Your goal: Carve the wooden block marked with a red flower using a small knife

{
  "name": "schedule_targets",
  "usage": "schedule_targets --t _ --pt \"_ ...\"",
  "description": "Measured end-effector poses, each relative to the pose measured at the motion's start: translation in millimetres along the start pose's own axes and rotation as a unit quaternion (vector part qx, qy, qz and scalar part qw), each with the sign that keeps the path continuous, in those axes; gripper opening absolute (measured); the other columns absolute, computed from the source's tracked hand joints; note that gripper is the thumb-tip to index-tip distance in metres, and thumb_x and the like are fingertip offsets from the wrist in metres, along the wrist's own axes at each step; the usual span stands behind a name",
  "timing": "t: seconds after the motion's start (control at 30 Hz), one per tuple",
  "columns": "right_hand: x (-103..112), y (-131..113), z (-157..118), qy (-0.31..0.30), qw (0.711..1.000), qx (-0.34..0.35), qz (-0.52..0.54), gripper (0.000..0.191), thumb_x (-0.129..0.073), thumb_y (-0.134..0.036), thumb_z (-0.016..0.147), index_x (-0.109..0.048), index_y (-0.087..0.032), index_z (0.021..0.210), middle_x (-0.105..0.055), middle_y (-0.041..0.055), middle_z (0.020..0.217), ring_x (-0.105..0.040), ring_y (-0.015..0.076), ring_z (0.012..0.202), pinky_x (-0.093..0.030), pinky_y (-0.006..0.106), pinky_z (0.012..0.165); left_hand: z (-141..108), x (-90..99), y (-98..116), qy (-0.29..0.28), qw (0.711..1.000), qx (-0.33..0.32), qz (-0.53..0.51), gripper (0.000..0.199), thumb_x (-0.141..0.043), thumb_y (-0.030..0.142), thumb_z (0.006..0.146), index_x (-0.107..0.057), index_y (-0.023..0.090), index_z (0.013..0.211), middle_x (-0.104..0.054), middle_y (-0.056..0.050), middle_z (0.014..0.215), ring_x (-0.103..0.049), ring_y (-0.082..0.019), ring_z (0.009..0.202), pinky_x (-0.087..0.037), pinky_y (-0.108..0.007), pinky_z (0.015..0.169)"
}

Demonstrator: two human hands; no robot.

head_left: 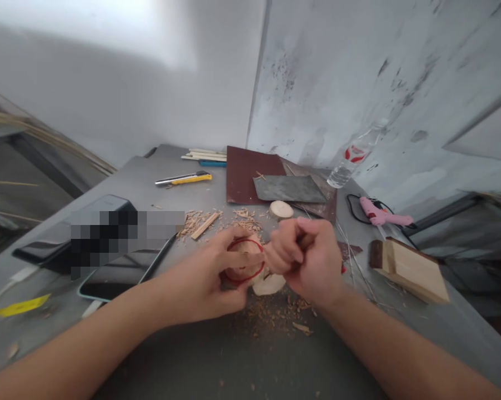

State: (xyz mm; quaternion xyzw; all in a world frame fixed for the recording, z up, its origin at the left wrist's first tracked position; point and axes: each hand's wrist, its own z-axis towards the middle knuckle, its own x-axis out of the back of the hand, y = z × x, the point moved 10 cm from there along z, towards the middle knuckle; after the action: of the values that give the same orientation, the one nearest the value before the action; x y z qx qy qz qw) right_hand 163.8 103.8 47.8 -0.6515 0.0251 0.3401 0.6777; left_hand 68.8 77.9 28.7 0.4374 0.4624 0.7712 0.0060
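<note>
My left hand [211, 275] is wrapped around a round wooden piece [247, 246] with a red line or band near its rim, its fingers reaching over the top. Right beside it, my right hand [304, 258] is closed in a fist; whatever it grips is hidden by the fingers. Under and between the hands lies a pale flat wood piece [269, 285], partly covered. Wood shavings [275, 314] are scattered around both hands. Just beyond them rests a small wood slice [281, 210].
Behind are sandpaper sheets [250, 172], a yellow utility knife [188, 178] and wooden sticks [204, 153]. A phone [121, 273] lies left. To the right are a water bottle [352, 158], a pink glue gun [381, 213], thin wires [352, 261] and a wood block [412, 272].
</note>
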Motion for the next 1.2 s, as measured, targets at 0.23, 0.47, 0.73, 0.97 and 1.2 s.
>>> schedule_targets --t 0.23,0.47,0.73,0.97,1.2 --pt "8 -21 5 -0.022 0.998 0.000 0.056 0.045 -0.052 -0.038 0.090 -0.038 -0.021 0.050 -0.021 -0.0062 0.048 -0.016 0.0093 0.042 -0.018 0.027 0.043 -2 -2.3 -9 0.000 1.000 -0.010 0.010 0.073 -0.065 0.007 0.077 -0.062 0.024 0.148 -0.048 -0.011 0.161 -0.053 -0.030 0.147 -0.044 -0.044 0.125" --pt "-20 -28 -12 -0.088 0.988 0.091 -0.084 0.052 -0.051 -0.041 0.101 -0.044 -0.020 0.053 -0.034 -0.0038 0.049 -0.030 0.0106 0.044 -0.026 0.027 0.046 -7 -5.4 -14 0.008 0.999 -0.029 0.012 0.074 -0.065 0.012 0.081 -0.057 0.025 0.153 -0.046 -0.012 0.165 -0.049 -0.033 0.151 -0.040 -0.050 0.128" --pt "-20 -16 -20 -0.088 0.973 0.124 -0.171 0.053 -0.046 -0.039 0.104 -0.041 -0.019 0.054 -0.037 -0.0035 0.051 -0.031 0.0098 0.047 -0.026 0.029 0.051 -2 -5.6 -6 -0.007 0.999 -0.032 -0.003 0.058 -0.062 0.006 0.075 -0.074 0.025 0.129 -0.047 -0.010 0.160 -0.048 -0.031 0.150 -0.040 -0.048 0.128" --pt "-50 -12 -24 -0.146 0.920 0.153 -0.331 0.038 -0.040 -0.021 0.095 -0.033 -0.022 0.058 -0.035 -0.0048 0.053 -0.030 0.0105 0.051 -0.029 0.030 0.055 0 -4.2 -5 -0.013 0.999 -0.020 -0.031 0.038 -0.067 0.010 0.080 -0.077 0.024 0.114 -0.057 -0.009 0.151 -0.053 -0.031 0.144 -0.048 -0.047 0.120" --pt "-18 -11 -6 -0.082 0.977 0.095 -0.172 0.045 -0.040 -0.029 0.102 -0.040 -0.022 0.057 -0.033 -0.0048 0.051 -0.028 0.0113 0.047 -0.025 0.029 0.049 -2 -4.8 -7 0.008 1.000 -0.018 -0.014 0.053 -0.063 0.007 0.072 -0.075 0.022 0.122 -0.057 -0.011 0.152 -0.054 -0.032 0.144 -0.048 -0.045 0.121"
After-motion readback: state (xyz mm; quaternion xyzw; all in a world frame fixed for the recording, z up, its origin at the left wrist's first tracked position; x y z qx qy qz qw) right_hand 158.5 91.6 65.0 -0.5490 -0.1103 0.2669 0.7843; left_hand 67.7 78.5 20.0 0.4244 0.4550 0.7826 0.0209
